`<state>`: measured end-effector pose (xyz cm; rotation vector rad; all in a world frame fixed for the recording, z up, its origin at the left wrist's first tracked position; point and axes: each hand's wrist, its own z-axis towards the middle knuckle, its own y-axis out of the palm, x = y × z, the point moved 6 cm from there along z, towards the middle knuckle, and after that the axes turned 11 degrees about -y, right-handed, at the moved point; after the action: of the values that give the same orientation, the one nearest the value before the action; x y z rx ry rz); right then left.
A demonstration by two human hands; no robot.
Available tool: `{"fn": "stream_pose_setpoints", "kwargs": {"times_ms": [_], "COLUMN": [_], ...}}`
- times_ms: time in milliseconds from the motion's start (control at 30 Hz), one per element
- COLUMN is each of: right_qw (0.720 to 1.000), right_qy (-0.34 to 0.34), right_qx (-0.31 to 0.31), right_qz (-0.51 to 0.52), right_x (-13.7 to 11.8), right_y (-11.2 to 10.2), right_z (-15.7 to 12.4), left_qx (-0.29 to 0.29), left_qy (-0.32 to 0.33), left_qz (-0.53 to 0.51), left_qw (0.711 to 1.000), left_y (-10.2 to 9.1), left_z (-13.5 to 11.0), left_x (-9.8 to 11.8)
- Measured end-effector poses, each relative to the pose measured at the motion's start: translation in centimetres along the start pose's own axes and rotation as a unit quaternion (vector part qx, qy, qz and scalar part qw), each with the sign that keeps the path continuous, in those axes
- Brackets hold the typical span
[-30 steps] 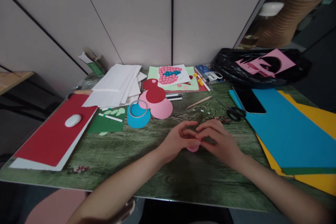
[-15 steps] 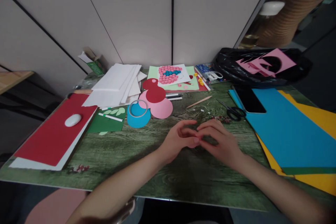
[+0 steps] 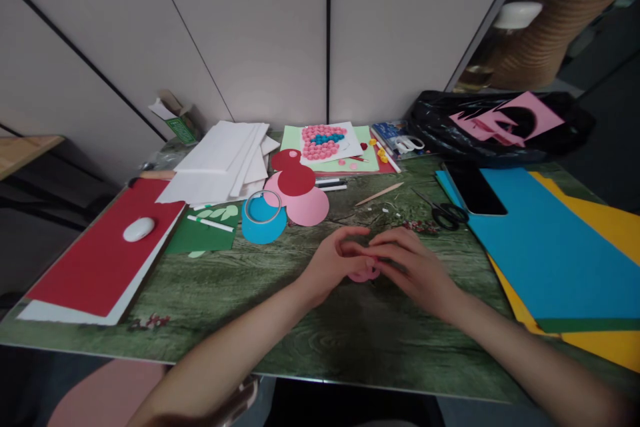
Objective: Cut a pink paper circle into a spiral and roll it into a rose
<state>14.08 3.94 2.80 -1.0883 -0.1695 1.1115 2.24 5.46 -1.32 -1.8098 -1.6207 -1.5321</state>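
Observation:
Above the middle of the table, my left hand (image 3: 336, 259) and my right hand (image 3: 411, 265) meet at the fingertips. Between them is a small piece of curled pink paper (image 3: 364, 273), pinched by both hands; its upper part is hidden behind the fingers. Past my hands lie a wooden stick pointed at one end (image 3: 380, 194) and a few tiny white scraps (image 3: 385, 210). Black-handled scissors (image 3: 445, 213) rest just beyond my right hand. To the left are paper circles in pink (image 3: 309, 207), red (image 3: 297, 181) and blue (image 3: 264, 232), with a tape roll (image 3: 247, 211) on the blue one.
Left are red sheets (image 3: 85, 267) with a white mouse (image 3: 139, 229), and white paper (image 3: 215, 153). A picture of pink rolled paper (image 3: 320, 152) stands at the back. Blue sheets (image 3: 555, 253) and a phone (image 3: 477, 192) lie right, before a black bag (image 3: 435, 123).
More of the pink paper now shows below my fingertips, as a curled shape. Both hands have shifted slightly left, and the fingers have moved around the paper.

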Motion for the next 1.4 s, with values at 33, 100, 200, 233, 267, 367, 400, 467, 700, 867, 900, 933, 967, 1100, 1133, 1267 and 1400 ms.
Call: {"fn": "stream_pose_setpoints", "kwargs": {"times_ms": [33,100,200,233,267,367,400,467,700,867,900,933,967,1100,1133,1267,1400], "right_qw": [1.000,1.000,0.999,0.998,0.998,0.998,0.998,0.997,0.999,0.999,0.999,0.999,1.000,1.000,1.000,0.999,0.999], "right_qy": [0.004,0.014,0.028,0.032,0.036,0.043,0.044,0.046,0.032,0.014,0.011,0.008,0.004,-0.012,-0.014,-0.013,-0.014], "right_qx": [0.002,0.011,0.037,0.042,0.044,0.041,0.041,0.043,0.036,0.033,0.032,0.030,0.026,-0.003,-0.011,-0.042,-0.045], "right_qz": [0.002,0.012,0.022,0.024,0.025,0.033,0.035,0.039,0.023,0.010,0.009,0.009,0.010,0.016,0.018,0.024,0.023], "right_x": [0.0,0.1,0.0,0.0,-0.1,-0.2,-0.3,-0.3,-0.6,-0.6,-0.6,-0.6,-0.6,-0.6,-0.6,-0.5,-0.5], "right_y": [0.0,-0.2,-0.5,-0.5,-0.5,-0.3,-0.3,-0.2,-0.3,-0.6,-0.6,-0.6,-0.6,-0.1,0.1,0.7,0.8], "right_z": [0.0,0.0,0.0,0.1,0.1,0.1,0.1,0.1,0.1,0.2,0.2,0.2,0.2,0.1,0.1,0.0,0.0], "left_qx": [-0.004,-0.014,-0.036,-0.042,-0.047,-0.047,-0.043,-0.033,-0.012,0.007,0.009,0.010,0.008,-0.006,-0.008,-0.010,-0.011], "left_qy": [0.000,0.000,-0.004,-0.006,-0.006,-0.004,-0.003,0.002,0.003,0.000,0.002,0.003,0.004,-0.004,-0.004,0.013,0.011], "left_qz": [-0.004,-0.017,-0.025,-0.023,-0.020,-0.015,-0.015,-0.018,-0.027,-0.024,-0.021,-0.017,-0.011,0.014,0.020,0.037,0.037], "left_qw": [1.000,1.000,0.999,0.999,0.999,0.999,0.999,0.999,1.000,1.000,1.000,1.000,1.000,1.000,1.000,0.999,0.999], "left_y": [0.0,0.1,0.4,0.5,0.7,1.0,1.0,1.1,0.8,0.1,0.0,-0.1,-0.1,0.0,0.1,0.1,0.1], "left_z": [0.0,0.0,0.0,-0.1,-0.1,-0.1,-0.1,-0.1,-0.3,-0.2,-0.2,-0.1,-0.1,-0.1,-0.1,-0.1,-0.1], "left_x": [0.0,-0.1,-0.4,-0.5,-0.6,-0.8,-0.9,-1.0,-0.8,-0.5,-0.4,-0.3,-0.2,0.1,0.1,0.3,0.1]}}
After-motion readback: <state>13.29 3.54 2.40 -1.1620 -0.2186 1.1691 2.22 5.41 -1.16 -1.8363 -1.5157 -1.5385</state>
